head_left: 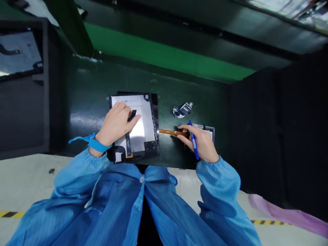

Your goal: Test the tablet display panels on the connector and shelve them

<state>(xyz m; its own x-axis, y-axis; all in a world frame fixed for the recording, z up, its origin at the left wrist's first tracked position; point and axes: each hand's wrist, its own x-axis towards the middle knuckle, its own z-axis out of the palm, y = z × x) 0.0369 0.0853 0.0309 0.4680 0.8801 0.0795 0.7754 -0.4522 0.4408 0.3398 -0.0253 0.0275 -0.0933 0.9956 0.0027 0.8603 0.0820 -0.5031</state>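
Observation:
On the dark green bench lies a display panel (143, 131) with a white back and a black border, stacked on another dark panel. My left hand (116, 121) rests on it, fingers bent, thumb stretched out, beside a black flex cable (128, 145). From the panel's right edge an orange flex cable (169, 132) runs to my right hand (205, 145). A blue pen (194, 141) is held in that hand. Its thumb and index finger are apart around the cable's dark end; whether they touch it is unclear. Beneath this hand sits a small board-like device (210, 131), mostly covered.
A shiny metal loupe-like piece (182, 110) stands beyond my right hand. At the left, a dark bin (46, 102) holds another panel (20, 51). Black walls (266, 126) bound the right side, and a green post (71, 27) rises at the back left.

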